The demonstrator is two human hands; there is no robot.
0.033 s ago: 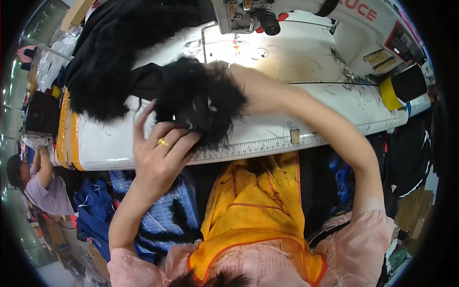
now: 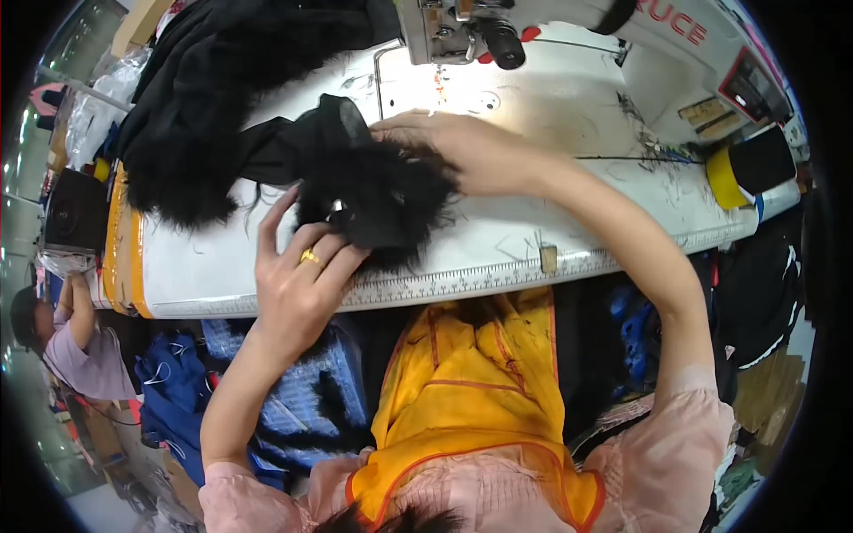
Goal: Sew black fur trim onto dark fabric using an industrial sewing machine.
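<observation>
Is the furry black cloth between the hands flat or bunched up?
Bunched up: the black cloth makes a crumpled heap between left hand and right hand.

Light glared brightest on your counter [image 2: 195, 275] beneath the machine [image 2: 480, 35], while your black fur [image 2: 391, 195] lost detail in darkness. Your right hand [image 2: 444, 147] looked blurred; straight edges bowed, and the corners went black.
</observation>
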